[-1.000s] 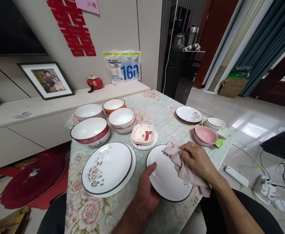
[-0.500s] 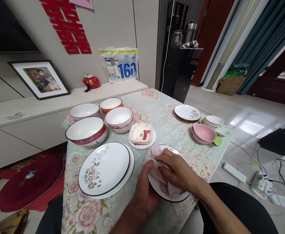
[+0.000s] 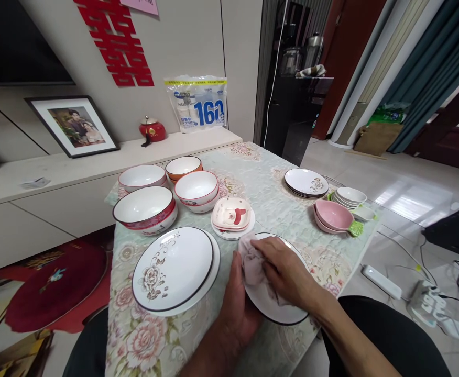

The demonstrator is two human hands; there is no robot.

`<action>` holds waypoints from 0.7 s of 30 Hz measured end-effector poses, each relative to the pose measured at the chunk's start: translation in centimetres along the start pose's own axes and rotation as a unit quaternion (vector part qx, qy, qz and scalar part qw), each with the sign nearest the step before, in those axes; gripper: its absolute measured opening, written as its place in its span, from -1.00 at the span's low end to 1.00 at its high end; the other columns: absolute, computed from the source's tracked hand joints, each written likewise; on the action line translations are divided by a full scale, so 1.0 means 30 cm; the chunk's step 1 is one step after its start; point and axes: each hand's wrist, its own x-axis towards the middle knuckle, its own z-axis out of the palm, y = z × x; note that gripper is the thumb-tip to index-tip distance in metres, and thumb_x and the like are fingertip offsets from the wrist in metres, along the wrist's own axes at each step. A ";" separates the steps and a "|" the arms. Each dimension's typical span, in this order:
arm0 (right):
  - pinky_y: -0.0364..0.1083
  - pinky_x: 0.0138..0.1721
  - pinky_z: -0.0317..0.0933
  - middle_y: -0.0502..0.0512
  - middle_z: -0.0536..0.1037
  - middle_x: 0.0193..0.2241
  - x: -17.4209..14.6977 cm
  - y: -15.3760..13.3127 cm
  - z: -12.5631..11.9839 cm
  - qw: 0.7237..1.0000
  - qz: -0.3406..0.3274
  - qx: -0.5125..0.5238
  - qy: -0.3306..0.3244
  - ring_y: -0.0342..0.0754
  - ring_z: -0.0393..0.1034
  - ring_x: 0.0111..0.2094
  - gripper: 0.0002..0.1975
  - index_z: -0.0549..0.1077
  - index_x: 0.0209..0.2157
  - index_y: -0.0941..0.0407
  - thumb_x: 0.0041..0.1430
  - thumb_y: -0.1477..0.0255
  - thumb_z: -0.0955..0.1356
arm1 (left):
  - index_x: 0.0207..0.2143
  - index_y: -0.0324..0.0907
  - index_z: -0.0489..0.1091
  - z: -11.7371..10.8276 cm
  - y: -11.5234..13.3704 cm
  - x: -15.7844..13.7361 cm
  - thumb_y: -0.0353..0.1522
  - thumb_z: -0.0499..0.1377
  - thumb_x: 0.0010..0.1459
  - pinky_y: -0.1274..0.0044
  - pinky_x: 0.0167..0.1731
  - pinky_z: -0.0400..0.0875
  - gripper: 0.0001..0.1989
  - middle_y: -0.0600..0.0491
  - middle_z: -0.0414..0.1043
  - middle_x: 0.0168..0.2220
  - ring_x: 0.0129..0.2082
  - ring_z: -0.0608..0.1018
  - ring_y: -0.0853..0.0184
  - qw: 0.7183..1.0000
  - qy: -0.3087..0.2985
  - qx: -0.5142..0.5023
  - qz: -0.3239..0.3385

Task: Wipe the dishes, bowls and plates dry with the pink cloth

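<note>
A white plate with a dark rim (image 3: pixel 269 310) is tilted up in front of me, its left edge gripped by my left hand (image 3: pixel 239 309). My right hand (image 3: pixel 288 269) presses a crumpled pale pink cloth (image 3: pixel 253 264) onto the plate's face, fingers bent over it. To the left lies a large flower-patterned plate (image 3: pixel 186 267) on top of another white plate. Just beyond my hands, small square dishes with a red design (image 3: pixel 231 213) rest on round white plates.
Stacked bowls (image 3: pixel 145 207) stand at the table's back left. On the right are a stack of flowered plates (image 3: pixel 306 180), pink bowls (image 3: pixel 334 215) and small white bowls (image 3: pixel 351 195). A floral cloth (image 3: pixel 253 167) covers the table. A power strip (image 3: pixel 382 281) lies on the floor.
The view has shifted slightly, so everything sits a little further right. My right hand and the cloth have shifted slightly on the plate; my left hand still grips its edge.
</note>
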 end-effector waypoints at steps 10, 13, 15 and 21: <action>0.05 -0.05 0.32 0.17 0.46 -0.14 -0.012 0.060 -0.043 0.996 0.083 -0.037 0.016 0.05 0.36 -0.09 -0.45 0.51 0.07 0.08 0.13 0.73 0.20 | 0.20 -0.29 0.41 -0.005 0.008 0.005 0.01 -0.08 0.36 0.19 0.22 0.26 -0.33 -0.19 0.62 -0.02 0.16 0.51 -0.03 1.000 -0.005 0.004 -0.018; 0.10 -0.05 0.33 0.25 0.42 -0.10 -0.007 0.078 -0.003 0.988 0.097 -0.105 0.066 0.12 0.33 -0.05 -0.42 0.44 0.17 0.12 0.15 0.71 0.21 | 0.20 -0.25 0.41 0.004 0.007 -0.001 -0.04 -0.04 0.37 0.22 0.19 0.30 -0.40 -0.15 0.64 -0.05 0.13 0.53 0.00 1.000 0.018 0.007 -0.009; 0.10 -0.07 0.33 0.25 0.41 -0.09 0.002 0.059 0.018 0.990 0.070 -0.109 0.062 0.12 0.31 -0.05 -0.40 0.40 0.20 0.11 0.15 0.71 0.20 | 0.19 -0.25 0.42 0.004 0.006 -0.003 -0.05 -0.03 0.37 0.23 0.18 0.31 -0.42 -0.15 0.64 -0.06 0.12 0.54 0.01 1.000 0.023 -0.001 -0.008; 0.00 -0.08 0.30 0.12 0.44 -0.14 0.015 -0.040 0.000 0.999 -0.011 0.031 -0.037 0.00 0.32 -0.09 -0.34 0.46 0.16 -0.01 0.10 0.76 0.21 | 0.03 -0.29 0.53 -0.006 0.011 0.005 -0.04 -0.02 0.37 0.22 0.22 0.27 -0.43 -0.18 0.63 -0.07 0.14 0.52 0.00 0.999 -0.010 -0.033 -0.005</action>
